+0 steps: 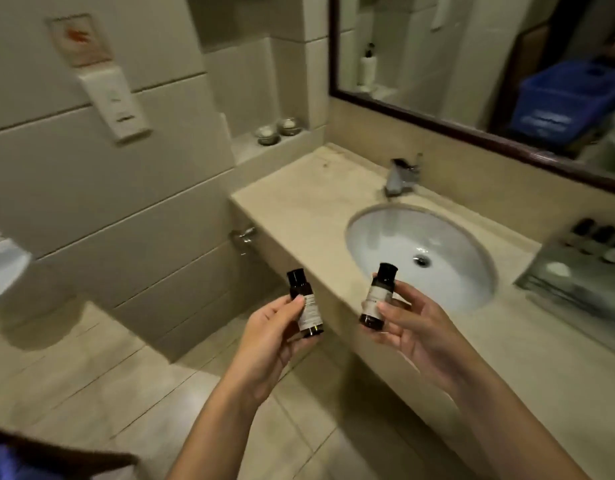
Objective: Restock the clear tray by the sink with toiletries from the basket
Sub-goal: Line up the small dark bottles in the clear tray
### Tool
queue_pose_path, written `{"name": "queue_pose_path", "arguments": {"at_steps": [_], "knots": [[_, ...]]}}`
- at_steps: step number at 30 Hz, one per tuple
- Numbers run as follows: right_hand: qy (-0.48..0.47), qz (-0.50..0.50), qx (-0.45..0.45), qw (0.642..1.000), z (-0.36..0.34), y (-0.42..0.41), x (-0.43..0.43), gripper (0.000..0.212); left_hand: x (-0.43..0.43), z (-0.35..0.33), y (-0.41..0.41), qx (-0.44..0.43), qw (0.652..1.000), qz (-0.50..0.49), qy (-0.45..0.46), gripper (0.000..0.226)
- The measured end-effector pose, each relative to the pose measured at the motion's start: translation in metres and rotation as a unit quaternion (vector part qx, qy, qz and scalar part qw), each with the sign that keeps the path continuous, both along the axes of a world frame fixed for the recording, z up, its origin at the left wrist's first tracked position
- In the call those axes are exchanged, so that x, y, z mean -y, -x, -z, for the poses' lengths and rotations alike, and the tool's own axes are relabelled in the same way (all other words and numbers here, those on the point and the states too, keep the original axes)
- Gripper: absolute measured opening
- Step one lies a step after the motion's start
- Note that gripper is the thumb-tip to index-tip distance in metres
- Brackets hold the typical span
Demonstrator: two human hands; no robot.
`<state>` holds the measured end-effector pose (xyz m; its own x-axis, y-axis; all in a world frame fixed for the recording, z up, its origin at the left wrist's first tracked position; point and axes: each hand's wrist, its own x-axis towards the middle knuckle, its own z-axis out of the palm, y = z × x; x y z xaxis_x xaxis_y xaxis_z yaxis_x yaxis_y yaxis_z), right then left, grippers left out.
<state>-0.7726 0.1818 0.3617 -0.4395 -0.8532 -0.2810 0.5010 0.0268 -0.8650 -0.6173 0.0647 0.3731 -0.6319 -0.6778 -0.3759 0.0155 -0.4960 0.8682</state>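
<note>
2 held bottles [309, 315] [377, 292] (labelled), 1 sink [375, 233], 1 tray [558, 285]

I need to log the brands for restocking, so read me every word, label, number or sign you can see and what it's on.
Nothing can be read.
Label on the left bottle, in the left hand: print too blurred.
Label on the right bottle, in the right hand: too blurred.
Wall sign: orange mark, no legible words.
Blue basket in the mirror: white print, blurred.
Tray bottles: too small.
</note>
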Motion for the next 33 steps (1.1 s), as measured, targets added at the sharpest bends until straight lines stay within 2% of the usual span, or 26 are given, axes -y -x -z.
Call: {"name": "queue_pose_path", "arguments": {"at_steps": [3, 5, 7, 9, 10, 12, 14, 19, 21, 26, 33], "knots": [[-0.053, 0.079, -0.016, 0.995, 0.013, 0.062, -0.05, 0.062, -0.027, 0.011, 0.074, 0.006, 0.998, 0.062, -0.021, 0.018], [-0.078, 0.135, -0.019, 0.988, 0.015, 0.097, -0.083, 0.057, -0.045, 0.015, 0.118, 0.009, 0.994, 0.104, -0.037, 0.016], [-0.089, 0.184, -0.018, 0.979, 0.017, 0.123, -0.111, 0.063, -0.058, 0.016, 0.155, 0.019, 0.988, 0.144, -0.042, 0.018], [-0.091, 0.233, -0.021, 0.968, 0.018, 0.147, -0.136, 0.081, -0.068, 0.017, 0.194, 0.024, 0.979, 0.197, -0.036, 0.019], [-0.094, 0.257, -0.02, 0.962, 0.019, 0.159, -0.146, 0.078, -0.072, 0.018, 0.212, 0.025, 0.974, 0.223, -0.033, 0.019], [-0.087, 0.302, -0.008, 0.949, 0.023, 0.178, -0.162, 0.049, -0.077, 0.021, 0.244, 0.029, 0.965, 0.259, -0.029, 0.018], [-0.092, 0.352, 0.008, 0.931, 0.026, 0.197, -0.174, 0.037, -0.081, 0.024, 0.28, 0.031, 0.955, 0.293, -0.033, 0.018], [-0.097, 0.469, 0.024, 0.877, 0.028, 0.242, -0.188, 0.044, -0.083, 0.034, 0.367, 0.04, 0.924, 0.38, -0.032, 0.016], [-0.092, 0.51, 0.019, 0.855, 0.023, 0.259, -0.193, 0.041, -0.082, 0.034, 0.403, 0.046, 0.911, 0.409, -0.036, 0.016], [-0.078, 0.562, 0.012, 0.823, 0.018, 0.284, -0.202, 0.028, -0.084, 0.034, 0.479, 0.031, 0.879, 0.475, 0.033, 0.016], [-0.1, 0.605, 0.014, 0.79, 0.033, 0.305, -0.233, 0.039, -0.119, 0.055, 0.538, 0.035, 0.852, 0.519, 0.067, 0.014]]}}
